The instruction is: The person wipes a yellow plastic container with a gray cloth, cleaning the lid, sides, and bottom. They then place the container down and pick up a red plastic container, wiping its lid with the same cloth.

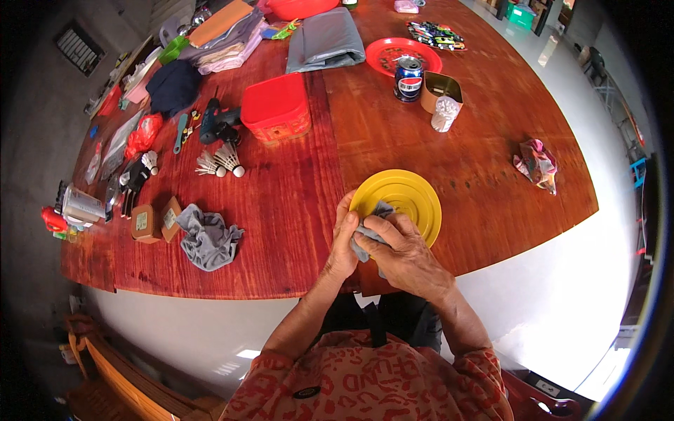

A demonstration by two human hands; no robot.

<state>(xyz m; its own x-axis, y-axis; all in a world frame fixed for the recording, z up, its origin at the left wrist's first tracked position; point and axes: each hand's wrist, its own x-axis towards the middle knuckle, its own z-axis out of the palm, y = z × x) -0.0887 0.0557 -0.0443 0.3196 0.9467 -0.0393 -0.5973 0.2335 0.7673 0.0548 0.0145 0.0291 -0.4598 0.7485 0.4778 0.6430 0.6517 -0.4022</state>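
A round yellow plate-like lid (pixel 404 184) with raised rings is held up over the near edge of the table. My left hand (pixel 342 238) grips its left rim, thumb on the face and fingers behind. My right hand (pixel 401 247) presses a grey cloth (pixel 362 242) against the lid's lower left part, fingers bunched over the fabric. Part of the cloth is hidden under those fingers. Farther left on the table lies a second crumpled grey cloth (pixel 209 238), touched by neither hand.
Beyond the lid stand a blue soda can (pixel 408 81), an open tin (pixel 444 85) and a tub of cotton swabs (pixel 444 114). Left are a red box (pixel 276 109), shuttlecocks (pixel 223 161), a drill (pixel 214 123) and small brown boxes (pixel 145 223). A crumpled wrapper (pixel 537 165) lies right.
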